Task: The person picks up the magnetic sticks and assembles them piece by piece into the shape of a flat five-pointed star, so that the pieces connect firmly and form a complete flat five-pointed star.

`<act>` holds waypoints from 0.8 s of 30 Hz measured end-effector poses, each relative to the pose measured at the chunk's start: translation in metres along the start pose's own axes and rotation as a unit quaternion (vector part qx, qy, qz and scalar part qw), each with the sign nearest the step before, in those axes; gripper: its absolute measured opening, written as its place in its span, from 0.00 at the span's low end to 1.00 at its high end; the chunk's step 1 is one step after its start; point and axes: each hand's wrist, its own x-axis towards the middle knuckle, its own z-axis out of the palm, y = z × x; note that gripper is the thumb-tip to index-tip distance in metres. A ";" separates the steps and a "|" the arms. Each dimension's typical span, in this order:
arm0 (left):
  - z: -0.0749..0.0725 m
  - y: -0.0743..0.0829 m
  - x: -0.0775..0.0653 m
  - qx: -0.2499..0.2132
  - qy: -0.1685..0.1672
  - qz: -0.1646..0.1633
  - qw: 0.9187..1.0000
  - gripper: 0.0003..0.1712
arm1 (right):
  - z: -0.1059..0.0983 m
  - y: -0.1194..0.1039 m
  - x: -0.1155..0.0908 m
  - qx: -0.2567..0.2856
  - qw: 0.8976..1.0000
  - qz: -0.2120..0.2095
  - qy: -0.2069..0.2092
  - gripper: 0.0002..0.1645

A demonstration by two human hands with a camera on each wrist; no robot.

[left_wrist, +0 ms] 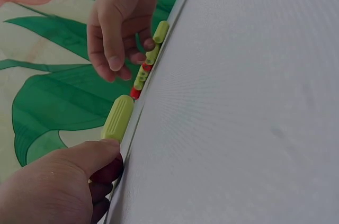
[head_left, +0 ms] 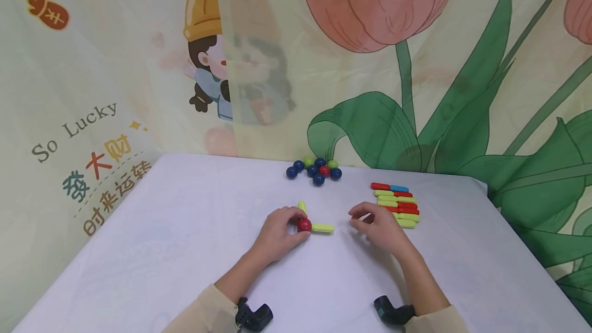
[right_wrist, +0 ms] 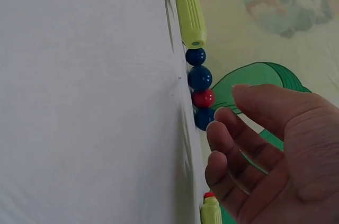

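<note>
Near the middle of the white table, my left hand [head_left: 279, 233] pinches a red ball [head_left: 304, 225] between thumb and fingers. One yellow-green rod [head_left: 322, 228] sticks out of the ball to the right, and a second yellow-green rod [head_left: 302, 206] points toward the back. In the right wrist view the right-hand rod [right_wrist: 191, 18] shows grooved sides and a small hole in its end. My right hand [head_left: 381, 227] hovers just left of a stack of coloured rods [head_left: 407, 217], its fingers loosely bent and holding nothing. Part of that stack is hidden behind it.
A cluster of dark blue balls [head_left: 318, 179], with a red ball [head_left: 324, 171] and green balls [head_left: 332, 164] among them, sits at the table's back edge. A red-and-blue rod pair [head_left: 389, 187] tops the rod stack. Behind the white table [head_left: 176, 251] hangs a printed curtain [head_left: 268, 137].
</note>
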 end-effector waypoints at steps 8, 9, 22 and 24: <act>-0.001 -0.001 0.004 0.003 0.027 -0.019 0.999 0.20 | 0.004 -0.001 0.011 -0.003 1.000 -0.008 -0.003 0.14; 0.000 -0.002 0.004 0.005 0.030 -0.021 0.999 0.20 | 0.006 -0.001 0.012 -0.001 1.000 -0.008 -0.002 0.15; -0.001 -0.003 0.005 0.014 0.046 -0.062 0.997 0.21 | 0.031 -0.003 0.045 0.044 0.998 -0.008 0.039 0.23; -0.001 -0.003 0.004 0.014 0.045 -0.064 0.997 0.21 | 0.035 -0.005 0.052 0.044 0.998 -0.018 0.041 0.24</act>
